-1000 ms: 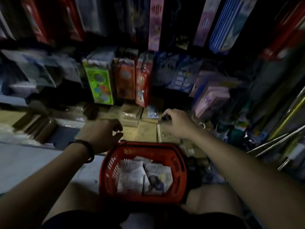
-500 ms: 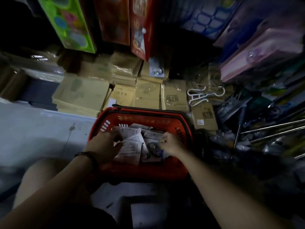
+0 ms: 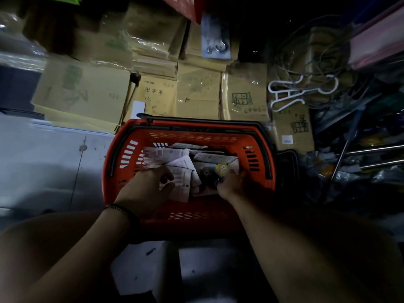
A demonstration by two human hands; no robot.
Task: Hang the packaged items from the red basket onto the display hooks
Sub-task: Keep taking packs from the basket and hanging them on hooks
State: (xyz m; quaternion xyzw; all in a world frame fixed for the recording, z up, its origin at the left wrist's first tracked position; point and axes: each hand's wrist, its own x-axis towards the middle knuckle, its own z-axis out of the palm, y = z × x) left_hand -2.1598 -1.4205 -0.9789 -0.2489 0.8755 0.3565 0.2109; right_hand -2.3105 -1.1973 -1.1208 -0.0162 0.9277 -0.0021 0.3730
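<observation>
A red basket (image 3: 192, 136) stands on the floor in front of me, holding several flat packaged items (image 3: 172, 156) with white printed backs. My left hand (image 3: 146, 189) is inside the basket, its fingers curled around the edge of a white package (image 3: 182, 182). My right hand (image 3: 232, 183) reaches in from the right and grips a package with a dark round item and a yellow figure (image 3: 215, 171). The display hooks are out of sight in this dim view.
Stacks of brown paper notebooks (image 3: 196, 92) lie on the floor beyond the basket. White plastic hangers (image 3: 290, 92) and tangled wire sit at the right, with metal rods (image 3: 371, 149) further right. Grey floor tiles (image 3: 43, 160) extend to the left.
The view has tilted down from the shelves to the basket. Both hands came down from the notebook stacks into the basket and took hold of packages.
</observation>
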